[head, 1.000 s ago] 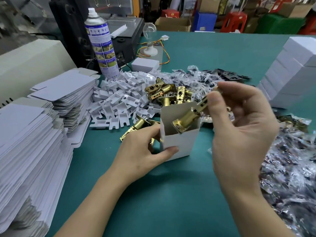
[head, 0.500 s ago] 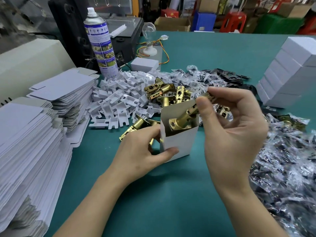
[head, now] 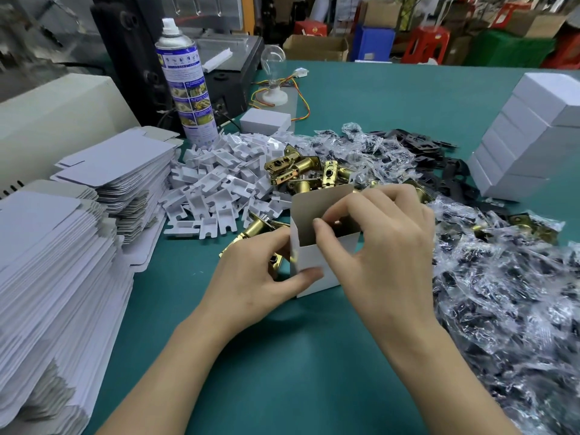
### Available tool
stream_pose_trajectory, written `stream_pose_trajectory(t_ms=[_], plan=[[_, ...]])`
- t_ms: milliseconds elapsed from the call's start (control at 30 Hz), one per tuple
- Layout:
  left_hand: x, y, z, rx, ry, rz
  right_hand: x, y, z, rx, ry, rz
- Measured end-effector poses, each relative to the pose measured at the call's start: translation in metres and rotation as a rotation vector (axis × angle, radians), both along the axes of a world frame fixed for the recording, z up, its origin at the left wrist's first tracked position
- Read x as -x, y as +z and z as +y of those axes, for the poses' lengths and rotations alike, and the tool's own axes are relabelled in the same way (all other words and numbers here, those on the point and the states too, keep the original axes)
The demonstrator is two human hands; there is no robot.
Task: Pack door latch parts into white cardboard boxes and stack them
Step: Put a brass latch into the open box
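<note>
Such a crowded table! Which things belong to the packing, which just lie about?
Job: open white box, gripped by left hand, right hand at its mouth; brass latches; flat box blanks; stacked white boxes.
Lying about: spray can; light bulb.

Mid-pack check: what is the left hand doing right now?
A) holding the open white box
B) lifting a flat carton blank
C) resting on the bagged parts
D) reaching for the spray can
A: the left hand grips the open white box at its lower left corner, thumb across the front.
</note>
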State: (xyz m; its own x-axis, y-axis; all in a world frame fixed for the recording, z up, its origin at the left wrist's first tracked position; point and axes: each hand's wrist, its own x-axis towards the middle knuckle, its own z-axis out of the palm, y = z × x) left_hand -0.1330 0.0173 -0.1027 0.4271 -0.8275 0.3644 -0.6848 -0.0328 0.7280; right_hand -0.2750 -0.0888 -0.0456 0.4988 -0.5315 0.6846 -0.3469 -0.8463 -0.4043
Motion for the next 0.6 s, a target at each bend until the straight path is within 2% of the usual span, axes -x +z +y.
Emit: stream_pose_trajectory(t_ms=[233,367,467,533,600], plan=[[-0.002,0.0,-0.001,-0.016,0.017,0.021,0.001,-0.001,0.002,0.053,0.025,0.072],[-0.002,0.001,0.0,-0.019,0.002,0.034,0.001,-0.002,-0.003,0.052,0.062,-0.087],[-0.002,0.0,0.001,-0.026,0.004,0.051,0.007,0.002,-0.019,0.038,0.001,-0.184],[-0.002,0.0,0.001,-0.026,-0.007,0.054,0.015,0.006,-0.036,-0.019,-0.075,-0.167],[-0.002,0.002,0.002,-0.025,-0.028,0.078,0.027,0.009,-0.055,-0.129,-0.125,-0.051]])
